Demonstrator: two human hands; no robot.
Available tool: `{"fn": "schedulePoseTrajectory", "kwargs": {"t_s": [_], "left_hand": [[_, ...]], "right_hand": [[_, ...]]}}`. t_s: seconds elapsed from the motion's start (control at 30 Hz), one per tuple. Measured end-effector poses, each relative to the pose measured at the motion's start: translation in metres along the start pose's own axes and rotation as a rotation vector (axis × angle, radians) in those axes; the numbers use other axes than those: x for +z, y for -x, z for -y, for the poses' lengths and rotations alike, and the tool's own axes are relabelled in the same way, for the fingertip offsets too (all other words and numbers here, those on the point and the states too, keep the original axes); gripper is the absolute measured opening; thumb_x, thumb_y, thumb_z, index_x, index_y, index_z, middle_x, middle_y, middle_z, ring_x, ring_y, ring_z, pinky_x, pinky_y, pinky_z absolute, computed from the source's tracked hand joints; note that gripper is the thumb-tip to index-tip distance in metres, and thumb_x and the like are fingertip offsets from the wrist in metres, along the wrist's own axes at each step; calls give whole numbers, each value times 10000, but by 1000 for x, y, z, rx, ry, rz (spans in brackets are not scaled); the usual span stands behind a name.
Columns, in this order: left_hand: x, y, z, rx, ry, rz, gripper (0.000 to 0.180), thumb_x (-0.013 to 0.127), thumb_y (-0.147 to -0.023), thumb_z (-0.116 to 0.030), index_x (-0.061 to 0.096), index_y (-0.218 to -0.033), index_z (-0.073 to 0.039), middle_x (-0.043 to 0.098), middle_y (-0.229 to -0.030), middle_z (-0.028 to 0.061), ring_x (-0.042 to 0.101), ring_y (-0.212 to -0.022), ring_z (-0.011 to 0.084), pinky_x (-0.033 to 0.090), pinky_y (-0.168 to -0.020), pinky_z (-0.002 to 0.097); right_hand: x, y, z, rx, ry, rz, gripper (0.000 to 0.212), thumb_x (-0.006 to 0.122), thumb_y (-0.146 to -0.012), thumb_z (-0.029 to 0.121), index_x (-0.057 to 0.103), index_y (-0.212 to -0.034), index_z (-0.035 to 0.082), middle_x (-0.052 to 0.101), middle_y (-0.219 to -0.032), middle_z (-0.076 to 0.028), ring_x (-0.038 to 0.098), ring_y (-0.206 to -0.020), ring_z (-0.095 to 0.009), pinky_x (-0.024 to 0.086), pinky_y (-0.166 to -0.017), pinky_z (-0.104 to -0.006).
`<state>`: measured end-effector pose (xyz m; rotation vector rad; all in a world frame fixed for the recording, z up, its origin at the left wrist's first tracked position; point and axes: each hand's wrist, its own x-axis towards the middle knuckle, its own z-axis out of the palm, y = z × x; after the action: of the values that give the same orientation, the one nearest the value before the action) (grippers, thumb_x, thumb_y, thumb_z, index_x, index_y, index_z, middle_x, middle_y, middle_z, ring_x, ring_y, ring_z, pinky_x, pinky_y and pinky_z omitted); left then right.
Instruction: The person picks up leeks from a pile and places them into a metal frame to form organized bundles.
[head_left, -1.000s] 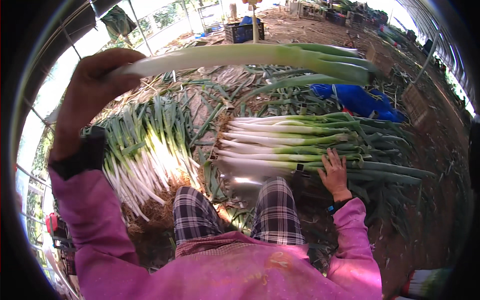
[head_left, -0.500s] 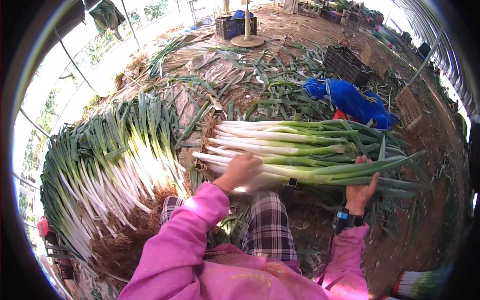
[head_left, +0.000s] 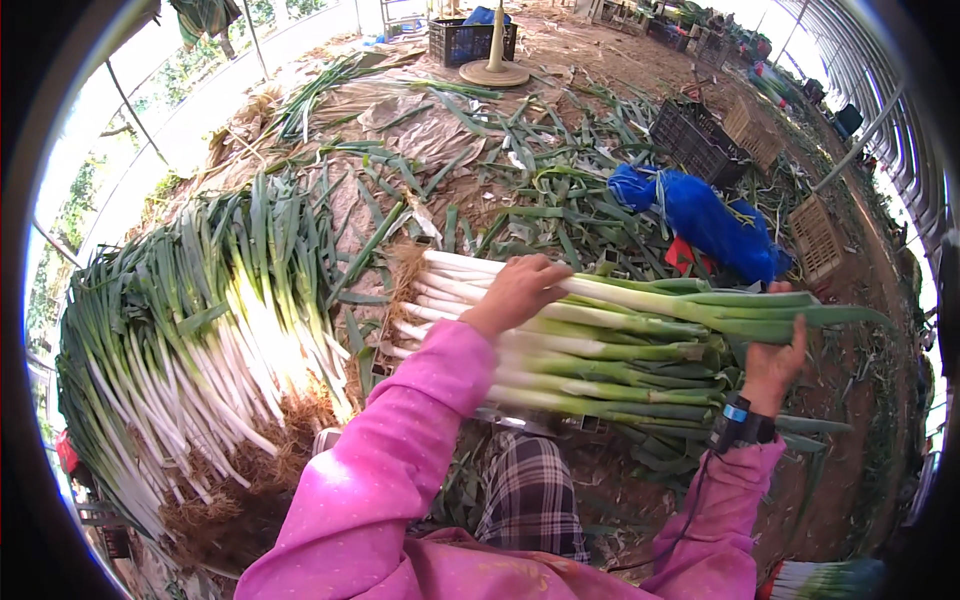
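Because it is long, the slim white-and-green leek [head_left: 640,297] seems to need both hands.
I see the left hand [head_left: 525,288] clamped on its pale stem, the right hand [head_left: 775,358] curled round its leaves, at the far side of the flat row of leeks [head_left: 610,346]; half a second ago, both were at the near side.

the leek pile [head_left: 195,365] lies left of the leek stack [head_left: 640,378], crates [head_left: 695,142] behind.
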<state>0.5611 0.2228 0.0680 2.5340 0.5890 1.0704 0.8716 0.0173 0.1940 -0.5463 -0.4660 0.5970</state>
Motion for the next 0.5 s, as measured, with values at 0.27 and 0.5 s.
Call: {"fn": "schedulePoseTrajectory", "kwargs": {"t_s": [0.27, 0.5], "left_hand": [[20, 6, 82, -160, 84, 208, 311, 628, -865, -346, 653, -1098, -142, 590, -909, 94, 579, -904, 303, 455, -783, 414], [11, 0, 78, -141, 101, 230, 316, 630, -867, -340, 641, -1101, -128, 585, -915, 108, 575, -906, 308, 452, -779, 417]], "right_hand": [[-46, -45, -83, 295, -30, -351, 265, 544, -908, 99, 513, -1154, 6, 574, -1200, -157, 549, -1115, -309, 413, -1016, -470], [-54, -42, -87, 356, 87, -406, 258, 547, -905, 95, 520, -1150, 21, 586, -1180, -115, 558, -1090, -271, 431, -973, -419]]}}
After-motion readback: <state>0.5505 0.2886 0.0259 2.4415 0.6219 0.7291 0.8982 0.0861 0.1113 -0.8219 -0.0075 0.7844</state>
